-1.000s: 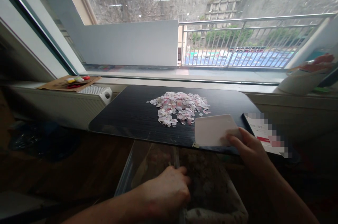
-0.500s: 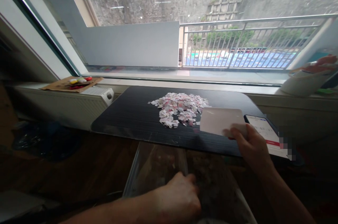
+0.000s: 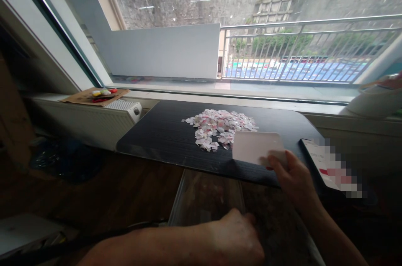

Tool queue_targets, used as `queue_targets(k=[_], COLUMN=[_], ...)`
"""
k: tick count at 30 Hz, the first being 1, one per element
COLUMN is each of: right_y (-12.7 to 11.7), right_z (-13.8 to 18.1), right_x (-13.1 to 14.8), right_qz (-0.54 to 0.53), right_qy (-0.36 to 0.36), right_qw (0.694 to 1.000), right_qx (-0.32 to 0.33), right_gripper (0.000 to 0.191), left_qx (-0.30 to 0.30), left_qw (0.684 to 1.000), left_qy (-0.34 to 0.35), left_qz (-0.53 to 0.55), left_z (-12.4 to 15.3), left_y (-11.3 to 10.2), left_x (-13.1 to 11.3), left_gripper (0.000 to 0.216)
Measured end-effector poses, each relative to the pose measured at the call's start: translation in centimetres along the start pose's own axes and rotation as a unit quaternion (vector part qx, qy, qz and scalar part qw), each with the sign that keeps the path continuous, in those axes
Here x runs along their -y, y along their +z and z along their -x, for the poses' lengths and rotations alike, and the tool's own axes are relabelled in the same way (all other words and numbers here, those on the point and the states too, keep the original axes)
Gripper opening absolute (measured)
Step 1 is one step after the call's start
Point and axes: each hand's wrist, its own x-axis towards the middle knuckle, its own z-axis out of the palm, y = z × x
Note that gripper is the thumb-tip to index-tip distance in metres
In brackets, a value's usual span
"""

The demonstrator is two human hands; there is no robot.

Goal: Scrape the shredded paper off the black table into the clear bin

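A heap of small pink and white paper scraps (image 3: 221, 126) lies on a black table (image 3: 163, 136) by the window. My right hand (image 3: 290, 176) is closed on a white flat scraper card (image 3: 256, 148), held at the near right edge of the heap. My left hand (image 3: 240, 239) is below the table's front edge, fingers curled on the rim of a clear plastic bin (image 3: 204, 199). The bin sits under the table edge and holds more scraps.
A phone (image 3: 326, 165) lies on the table to the right of my right hand. A white radiator (image 3: 103, 119) with a cardboard sheet and small coloured items (image 3: 100, 93) stands at the left. A white bowl (image 3: 375, 101) rests on the sill at the right.
My right hand carried the scraper card from the table's front edge up against the heap. My left hand and the bin shifted right and lower in view as my head turned.
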Motion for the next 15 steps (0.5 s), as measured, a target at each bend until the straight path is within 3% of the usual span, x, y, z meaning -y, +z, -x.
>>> queue_targets(k=[6, 15], right_y=[-0.5, -0.3], right_z=[1.9, 1.7], right_x=[-0.9, -2.0], right_qz=[-0.014, -0.017], right_qy=[0.001, -0.014], right_qw=[0.999, 1.000], right_qx=[0.031, 0.008], right_gripper=[0.019, 0.021], left_qx=[-0.033, 0.015], left_qw=[0.999, 1.000], left_qy=[-0.001, -0.001], left_qz=[-0.001, 0.002], left_z=[-0.3, -0.1], left_y=[0.3, -1.0], left_x=[-0.1, -0.1], left_gripper=[0.018, 0.017])
